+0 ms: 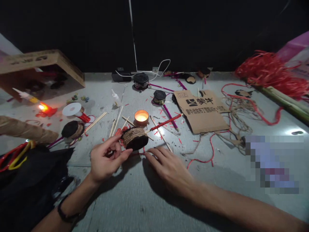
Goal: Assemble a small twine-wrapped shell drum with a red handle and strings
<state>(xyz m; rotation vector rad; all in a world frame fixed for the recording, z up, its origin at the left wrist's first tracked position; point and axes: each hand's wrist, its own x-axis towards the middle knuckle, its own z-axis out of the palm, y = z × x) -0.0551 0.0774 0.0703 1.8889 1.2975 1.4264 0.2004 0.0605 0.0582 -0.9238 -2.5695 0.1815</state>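
At the centre of the grey work table (149, 199), just below the lit tealight candle in its metal cup (141, 117), lies the item in hand: a small, dark, round disc wound about its rim with tan jute twine (134, 138). It is tilted, its far edge raised and its dark face turned toward the viewer.

The left hand (106, 161) sits at 8 o'clock of the disc. Thumb and forefinger are closed on the disc's left edge, where red scraps show; the remaining fingers are curled beneath. The right hand (169, 167) lies flat on the table at 4 o'clock of the disc, fingers spread and together with nothing between them; its fingertips (149, 154) are just beside the disc's lower edge, and contact cannot be confirmed.

Handling judgement:
- Weight: probably light, since a two-finger pinch carries it.
- Stiffness: the core looks rigid; the twine layer is soft and rough, giving good grip.
- Fragility: the winding may loosen if pulled along the rim.
- Grip point: take hold across the two flat faces, or pinch the twine band from opposite sides.
- Hazard: the candle flame stands at 12 o'clock of the disc, near; jute is flammable.

Thin wooden sticks (96, 121) lie scattered at 10 o'clock, and a printed brown cardboard piece (202, 112) at 2 o'clock, well apart.
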